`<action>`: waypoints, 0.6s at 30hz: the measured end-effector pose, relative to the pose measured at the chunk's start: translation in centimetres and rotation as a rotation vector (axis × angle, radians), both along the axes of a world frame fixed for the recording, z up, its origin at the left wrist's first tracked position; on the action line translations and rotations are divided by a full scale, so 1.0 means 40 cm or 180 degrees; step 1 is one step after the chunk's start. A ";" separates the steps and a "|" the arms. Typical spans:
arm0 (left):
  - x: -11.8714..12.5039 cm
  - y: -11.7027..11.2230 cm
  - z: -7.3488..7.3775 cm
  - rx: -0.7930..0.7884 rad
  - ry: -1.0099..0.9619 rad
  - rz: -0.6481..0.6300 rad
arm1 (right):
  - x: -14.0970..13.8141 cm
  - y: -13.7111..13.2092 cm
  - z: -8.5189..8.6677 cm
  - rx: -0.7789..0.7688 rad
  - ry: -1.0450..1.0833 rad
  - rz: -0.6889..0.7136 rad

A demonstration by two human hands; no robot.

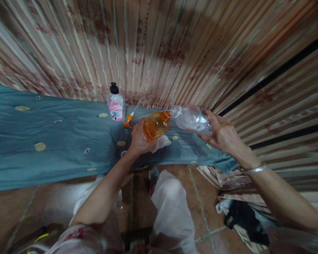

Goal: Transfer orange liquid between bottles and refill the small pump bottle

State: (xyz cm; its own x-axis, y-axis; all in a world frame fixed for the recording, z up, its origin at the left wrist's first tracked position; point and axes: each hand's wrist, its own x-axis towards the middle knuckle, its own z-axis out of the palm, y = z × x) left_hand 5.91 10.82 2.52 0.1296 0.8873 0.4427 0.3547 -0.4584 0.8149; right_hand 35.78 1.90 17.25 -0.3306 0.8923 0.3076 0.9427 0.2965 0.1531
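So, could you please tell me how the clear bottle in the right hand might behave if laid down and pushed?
The clear bottle could roll, since its sides look rounded. It seems light for its size, as the right hand alone holds it near its base, and its glossy surface might feel slippery.

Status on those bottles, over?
Left hand gripping orange bottle. Right hand gripping clear bottle. Bottles nearly mouth to mouth. Pump lying aside.

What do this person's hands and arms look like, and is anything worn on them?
Both the left hand and right hand are ungloved, with bare forearms. A shiny silver bracelet circles the right wrist; none shows on the left. The pale left sleeve bears a reddish-pink marking.
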 end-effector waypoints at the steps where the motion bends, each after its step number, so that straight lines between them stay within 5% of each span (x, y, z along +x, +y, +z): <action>1: -0.001 -0.001 0.000 0.0002 0.0046 0.0055 | 0.001 -0.001 -0.004 0.0007 -0.0001 -0.0007; 18: 0.004 -0.001 -0.020 0.0047 0.0412 0.0203 | 0.010 -0.017 -0.059 0.0035 0.0109 -0.0260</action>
State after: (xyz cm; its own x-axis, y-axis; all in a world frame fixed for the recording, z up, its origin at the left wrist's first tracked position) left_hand 6.07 10.76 1.72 0.1299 0.8890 0.4390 0.4851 -0.4432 0.7538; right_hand 36.18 1.22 14.91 -0.2460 0.9123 0.3275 0.9684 0.2169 0.1231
